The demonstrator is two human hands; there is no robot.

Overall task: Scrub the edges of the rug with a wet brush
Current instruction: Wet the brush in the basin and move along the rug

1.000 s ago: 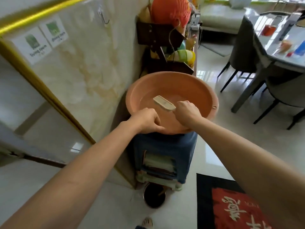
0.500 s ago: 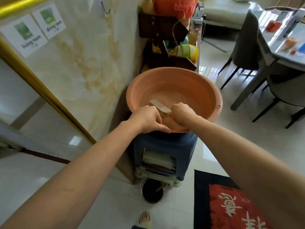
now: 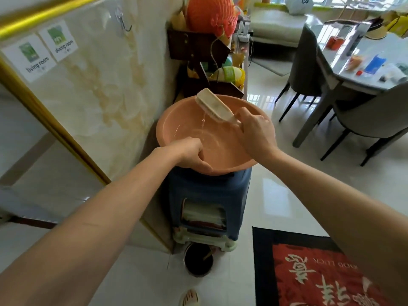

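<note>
Right hand [image 3: 257, 133] fingers curled round dripping brush [image 3: 215, 106] above basin [image 3: 167, 120]; left hand [image 3: 192, 154] gripping rim; rug [image 3: 309, 272] low right.

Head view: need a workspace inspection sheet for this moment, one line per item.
Surface: glossy white tiled floor; blue stool carries the basin.
Job's things: brush lifted over the orange basin, water running off its bristles; rug, red with a black border, lies on the floor at lower right.
Clutter: small dark pot on the floor under the stool; loaded dark shelf behind the basin.
Hands: right hand grips the brush handle; left hand grips the basin's near rim.
Cables: nothing seen for certain.
Surroundings: marble wall panel with room labels; dining table and grey chairs on the right.
</note>
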